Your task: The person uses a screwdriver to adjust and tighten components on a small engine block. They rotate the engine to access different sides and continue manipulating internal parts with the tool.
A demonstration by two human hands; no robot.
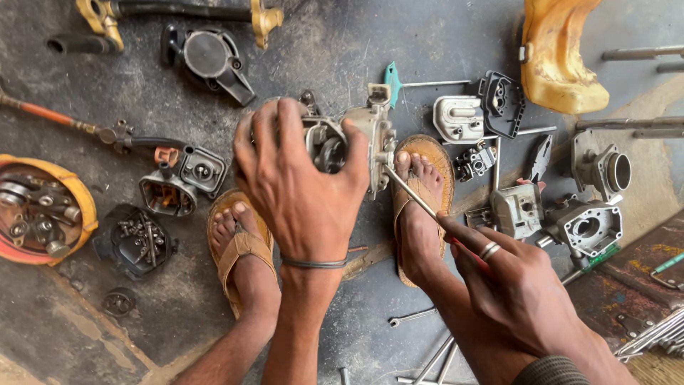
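Our left hand [303,189] clamps the metal engine block [349,142]; our right hand [509,274], just beside it, grips a screwdriver [413,196] whose tip touches the block.

1. Left hand [303,182] grips small engine block [356,142] from above, fingers spread over it.
2. Right hand [516,281], ring on one finger, holds screwdriver [420,203]; tip meets the block's right side.
3. Both sandalled feet flat on dark floor [370,43] below the block.
4. Loose engine parts all around; yellow fuel tank [559,57] top right, orange bowl [43,214] of parts at left.
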